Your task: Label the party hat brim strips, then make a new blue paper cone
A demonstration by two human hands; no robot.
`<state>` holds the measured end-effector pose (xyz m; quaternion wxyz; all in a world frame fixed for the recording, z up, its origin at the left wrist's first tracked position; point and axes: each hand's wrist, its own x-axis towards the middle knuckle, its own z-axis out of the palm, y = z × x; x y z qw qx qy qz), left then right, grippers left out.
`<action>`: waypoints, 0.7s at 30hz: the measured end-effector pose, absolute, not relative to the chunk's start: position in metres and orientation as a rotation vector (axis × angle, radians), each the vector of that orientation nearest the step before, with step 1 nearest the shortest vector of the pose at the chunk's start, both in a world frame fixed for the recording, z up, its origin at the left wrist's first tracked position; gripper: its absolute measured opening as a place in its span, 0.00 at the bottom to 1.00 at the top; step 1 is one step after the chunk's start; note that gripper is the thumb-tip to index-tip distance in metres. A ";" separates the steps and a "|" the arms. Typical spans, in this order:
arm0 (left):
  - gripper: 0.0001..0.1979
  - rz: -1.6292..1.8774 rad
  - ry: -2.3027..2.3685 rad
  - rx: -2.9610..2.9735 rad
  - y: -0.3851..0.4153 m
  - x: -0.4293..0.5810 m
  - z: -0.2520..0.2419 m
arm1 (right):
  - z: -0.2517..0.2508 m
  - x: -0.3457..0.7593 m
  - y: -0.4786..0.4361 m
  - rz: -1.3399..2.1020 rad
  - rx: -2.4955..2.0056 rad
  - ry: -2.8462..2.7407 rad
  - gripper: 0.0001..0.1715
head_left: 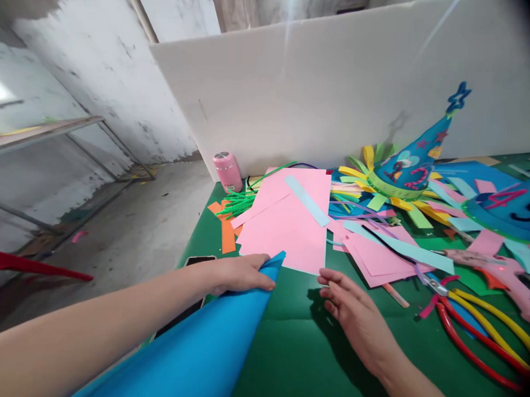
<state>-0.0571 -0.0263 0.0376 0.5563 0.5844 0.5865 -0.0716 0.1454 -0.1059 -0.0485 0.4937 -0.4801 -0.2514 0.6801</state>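
A plain blue paper cone (217,336) lies at the table's near edge, its narrow tip pointing away from me. My left hand (247,273) is closed around it close to the tip, thumb on top. To the right, my right hand (346,302) hovers over the green tabletop (281,349) with slightly curled fingers apart and nothing visible in them. Just beyond both hands are pink paper sheets (285,234), with a light blue paper strip (306,201) across them. A dark phone-like object (201,260) is partly hidden under my left forearm.
Pliers (438,288) and scissors-like red and yellow handles (478,327) lie at right beside a pink glue gun (501,264). Behind them stand a decorated blue party hat (408,160) and another hat (512,210). Green pipe cleaners (239,203) and a pink can (227,171) sit at back left.
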 end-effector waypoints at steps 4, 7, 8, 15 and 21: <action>0.32 -0.204 1.350 1.431 -0.023 -0.049 0.040 | -0.048 0.194 -0.119 1.240 -1.378 -0.845 0.20; 0.32 -0.183 1.318 1.427 -0.022 -0.038 0.040 | -0.051 0.242 -0.126 0.781 -1.616 -0.990 0.20; 0.34 -0.168 1.310 1.407 -0.021 -0.035 0.040 | -0.054 0.260 -0.129 0.620 -1.722 -1.007 0.19; 0.26 -0.058 0.956 1.017 -0.025 -0.027 0.022 | -0.085 0.353 -0.146 0.131 -2.194 -1.377 0.21; 0.21 0.065 0.747 0.819 -0.031 -0.031 -0.019 | -0.087 0.364 -0.142 0.205 -2.243 -1.444 0.17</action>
